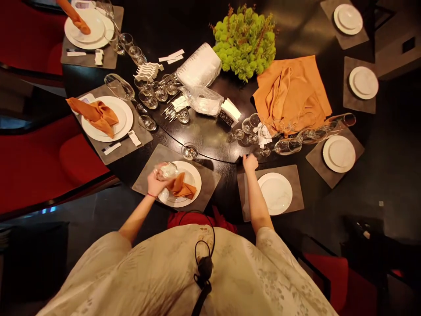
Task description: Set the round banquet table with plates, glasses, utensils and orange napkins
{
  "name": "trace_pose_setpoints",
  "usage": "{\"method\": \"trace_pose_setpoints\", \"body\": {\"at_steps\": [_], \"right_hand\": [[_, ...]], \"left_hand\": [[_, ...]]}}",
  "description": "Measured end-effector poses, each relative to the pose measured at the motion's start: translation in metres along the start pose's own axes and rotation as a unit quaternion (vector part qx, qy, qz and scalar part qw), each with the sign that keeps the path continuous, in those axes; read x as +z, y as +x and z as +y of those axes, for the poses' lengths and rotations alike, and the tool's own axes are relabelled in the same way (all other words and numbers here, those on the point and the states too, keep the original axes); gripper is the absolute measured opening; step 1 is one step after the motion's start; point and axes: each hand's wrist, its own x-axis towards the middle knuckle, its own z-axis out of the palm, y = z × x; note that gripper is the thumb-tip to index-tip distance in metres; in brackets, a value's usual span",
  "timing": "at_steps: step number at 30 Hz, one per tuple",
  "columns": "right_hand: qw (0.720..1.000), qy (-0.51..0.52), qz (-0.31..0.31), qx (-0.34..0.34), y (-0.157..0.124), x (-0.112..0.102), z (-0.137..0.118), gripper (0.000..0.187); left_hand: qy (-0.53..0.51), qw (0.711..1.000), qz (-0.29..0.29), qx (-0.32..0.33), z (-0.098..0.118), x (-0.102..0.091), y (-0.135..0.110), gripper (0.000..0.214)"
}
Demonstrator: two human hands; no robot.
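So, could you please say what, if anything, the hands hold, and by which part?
The left hand holds a clear glass; blur hides exactly where. Whether the right hand holds anything cannot be told.

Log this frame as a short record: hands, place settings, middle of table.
Left hand: holds a glass beside an orange napkin
Right hand: curled near a group of glasses; grip contents unclear
Left setting: napkin on stacked plates, grey placemat
Right setting: white plate
Mid-table: green plant, orange cloths beside it
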Motion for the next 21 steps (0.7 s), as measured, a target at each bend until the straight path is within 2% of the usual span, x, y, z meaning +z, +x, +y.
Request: {"method": "trace_pose_setpoints", "body": {"at_steps": [2,4,7,10,13,16,21], "right_hand": [[0.999,-0.001,0.027,0.019,0.026,-0.022,0.004,0.036],[0.998,-0.003,0.048,0.044,0.052,-0.038,0.005,0.04],[0.997,-0.01,0.045,0.063,0.083,-0.047,0.003,0.046],[0.998,-0.02,0.023,0.056,0.099,-0.041,0.001,0.044],[0.998,-0.034,0.021,0.053,0.105,-0.033,0.004,0.043],[0.997,-0.051,0.038,0.039,0.107,-0.027,0.007,0.04],[0.998,-0.05,0.049,0.009,0.108,-0.025,0.006,0.032]], "left_hand": [[0.023,0.997,-0.059,0.034,0.017,0.03,-0.028,0.084],[0.031,0.99,-0.124,0.065,0.038,0.071,-0.038,0.081],[0.048,0.973,-0.206,0.094,0.069,0.133,-0.026,0.077],[0.057,0.959,-0.253,0.114,0.085,0.171,-0.002,0.081],[0.065,0.953,-0.266,0.132,0.089,0.186,0.013,0.084],[0.07,0.956,-0.257,0.125,0.09,0.192,0.015,0.076],[0.053,0.974,-0.219,0.029,0.099,0.19,0.015,0.066]]}}
